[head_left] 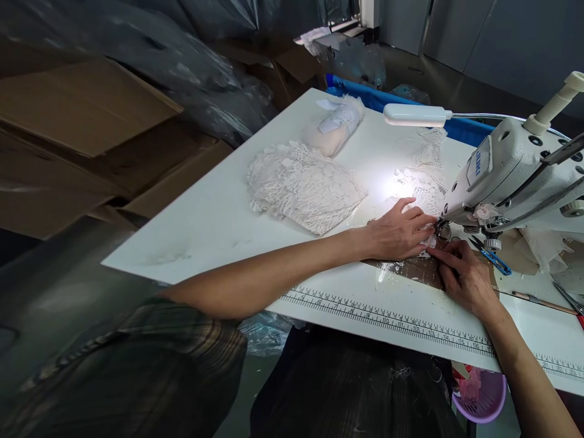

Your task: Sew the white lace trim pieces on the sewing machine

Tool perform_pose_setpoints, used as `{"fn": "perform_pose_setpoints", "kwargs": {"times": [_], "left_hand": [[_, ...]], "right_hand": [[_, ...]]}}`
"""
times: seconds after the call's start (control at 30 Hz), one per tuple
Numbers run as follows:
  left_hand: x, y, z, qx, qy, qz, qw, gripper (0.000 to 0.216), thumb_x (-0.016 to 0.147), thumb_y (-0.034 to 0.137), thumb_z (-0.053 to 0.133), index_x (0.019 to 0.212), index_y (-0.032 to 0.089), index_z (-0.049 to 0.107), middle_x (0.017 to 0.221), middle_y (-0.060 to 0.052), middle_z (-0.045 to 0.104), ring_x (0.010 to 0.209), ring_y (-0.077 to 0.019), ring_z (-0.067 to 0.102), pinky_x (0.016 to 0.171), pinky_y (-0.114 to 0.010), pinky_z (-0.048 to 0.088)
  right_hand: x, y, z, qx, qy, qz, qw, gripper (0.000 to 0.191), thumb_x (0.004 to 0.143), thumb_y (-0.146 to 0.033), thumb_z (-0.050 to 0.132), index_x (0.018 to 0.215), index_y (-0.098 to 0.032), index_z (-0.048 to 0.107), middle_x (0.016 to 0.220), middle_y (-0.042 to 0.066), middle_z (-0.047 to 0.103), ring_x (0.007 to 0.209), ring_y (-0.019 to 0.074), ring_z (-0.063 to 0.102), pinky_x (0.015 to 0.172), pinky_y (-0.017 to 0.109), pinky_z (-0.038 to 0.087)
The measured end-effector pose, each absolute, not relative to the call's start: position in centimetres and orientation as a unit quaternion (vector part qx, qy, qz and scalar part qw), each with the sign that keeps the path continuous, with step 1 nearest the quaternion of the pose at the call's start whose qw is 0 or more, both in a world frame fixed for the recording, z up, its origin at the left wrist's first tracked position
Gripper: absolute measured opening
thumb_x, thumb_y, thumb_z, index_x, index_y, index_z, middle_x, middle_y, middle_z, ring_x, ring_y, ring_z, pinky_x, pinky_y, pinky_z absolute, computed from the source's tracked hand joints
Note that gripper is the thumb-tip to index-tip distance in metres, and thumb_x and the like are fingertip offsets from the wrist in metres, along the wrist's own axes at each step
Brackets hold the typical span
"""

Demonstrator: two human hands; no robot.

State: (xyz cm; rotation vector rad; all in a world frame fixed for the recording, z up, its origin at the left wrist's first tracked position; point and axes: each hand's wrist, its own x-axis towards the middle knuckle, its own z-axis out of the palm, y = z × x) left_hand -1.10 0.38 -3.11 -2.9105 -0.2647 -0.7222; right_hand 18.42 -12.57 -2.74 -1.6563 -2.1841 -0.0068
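Observation:
White lace fabric (424, 188) lies under the needle area of a white sewing machine (511, 164), lit by a lamp. My left hand (399, 231) rests flat on the lace just left of the presser foot, fingers stretched and slightly apart. At the front of the needle area, my right hand (468, 277) has its fingers bent, the fingertips at the near edge of the lace; the hold is partly hidden. Much of the lace around the needle is covered by my hands.
A lace pile (305, 185) and a wrapped pale bundle (337, 125) lie on the white table (219, 243). Blue thread snips (495, 258), a pencil (542, 302) and red-handled scissors (570, 299) sit right. A purple basket (486, 398) is below; cardboard boxes (82, 103) stand left.

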Motion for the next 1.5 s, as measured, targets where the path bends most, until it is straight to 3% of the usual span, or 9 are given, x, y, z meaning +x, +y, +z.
{"fn": "perform_pose_setpoints", "kwargs": {"times": [0.17,0.6,0.97,1.03,1.17,1.23,1.4,1.5], "left_hand": [[-1.0,0.3,-3.2,-0.961,-0.032,-0.270,0.055,0.025,0.102,0.018,0.044,0.097,0.021,0.069,0.101,0.000,0.075,0.083,-0.0138,0.065,0.103,-0.044,0.042],[-1.5,0.5,-3.0,-0.970,-0.053,-0.236,0.028,0.024,0.099,0.026,0.047,0.110,0.023,0.068,0.115,-0.002,0.072,0.090,-0.0186,0.065,0.107,-0.050,0.038],[-0.9,-0.8,-2.4,-0.975,-0.125,-0.174,0.063,0.037,0.103,0.031,0.037,0.115,0.012,0.066,0.124,-0.010,0.066,0.092,-0.0209,0.060,0.087,-0.040,0.039],[-0.6,-1.1,-2.4,-0.975,-0.142,-0.159,0.058,0.037,0.103,0.031,0.036,0.116,0.013,0.066,0.125,-0.011,0.065,0.092,-0.0213,0.059,0.086,-0.040,0.038],[-0.6,-1.1,-2.1,-0.977,-0.150,-0.149,0.039,0.035,0.102,0.034,0.040,0.115,0.013,0.066,0.124,-0.013,0.064,0.094,-0.0242,0.058,0.083,-0.041,0.039],[-1.0,-0.6,-1.7,-0.976,-0.138,-0.165,0.030,0.034,0.099,0.035,0.046,0.116,0.012,0.064,0.124,-0.015,0.063,0.097,-0.0263,0.057,0.083,-0.042,0.040],[-1.9,1.5,-0.7,-0.979,-0.025,-0.191,-0.061,0.025,0.094,0.027,0.059,0.113,0.011,0.064,0.116,-0.015,0.066,0.099,-0.0220,0.060,0.087,-0.039,0.046],[-1.6,1.9,-1.2,-0.977,0.005,-0.174,-0.126,0.015,0.096,0.023,0.057,0.103,0.017,0.068,0.109,-0.010,0.069,0.096,-0.0175,0.063,0.087,-0.035,0.050]], "right_hand": [[18.3,-12.6,-2.5,-0.600,-0.777,0.006,0.194,0.037,0.092,-0.021,0.046,0.116,-0.030,0.073,0.099,0.006,0.061,0.076,0.0139,0.061,0.059,0.025,0.051],[18.0,-12.5,-1.9,-0.614,-0.777,0.008,0.139,0.040,0.092,-0.021,0.045,0.122,-0.028,0.070,0.100,0.009,0.061,0.074,0.0143,0.060,0.051,0.023,0.046],[18.1,-11.6,-1.9,-0.649,-0.757,-0.003,0.083,0.042,0.094,-0.027,0.044,0.129,-0.027,0.066,0.095,0.011,0.063,0.066,0.0157,0.057,0.053,0.027,0.046],[18.3,-11.7,-1.8,-0.649,-0.753,0.025,0.108,0.042,0.094,-0.027,0.043,0.130,-0.026,0.066,0.095,0.011,0.063,0.070,0.0171,0.060,0.058,0.028,0.049],[19.2,-12.2,-1.7,-0.639,-0.722,0.090,0.250,0.042,0.095,-0.030,0.041,0.129,-0.022,0.065,0.100,0.012,0.064,0.086,0.0210,0.062,0.070,0.033,0.053],[19.6,-12.5,-1.8,-0.652,-0.687,0.115,0.301,0.040,0.094,-0.033,0.044,0.125,-0.019,0.065,0.097,0.011,0.064,0.084,0.0206,0.062,0.070,0.034,0.053],[19.8,-12.5,-2.3,-0.676,-0.655,0.113,0.318,0.032,0.091,-0.034,0.047,0.111,-0.016,0.065,0.083,0.007,0.063,0.069,0.0177,0.058,0.064,0.032,0.049],[19.5,-12.4,-2.3,-0.670,-0.664,0.113,0.313,0.029,0.090,-0.031,0.047,0.109,-0.017,0.064,0.089,0.009,0.066,0.073,0.0186,0.061,0.067,0.033,0.050]]}}
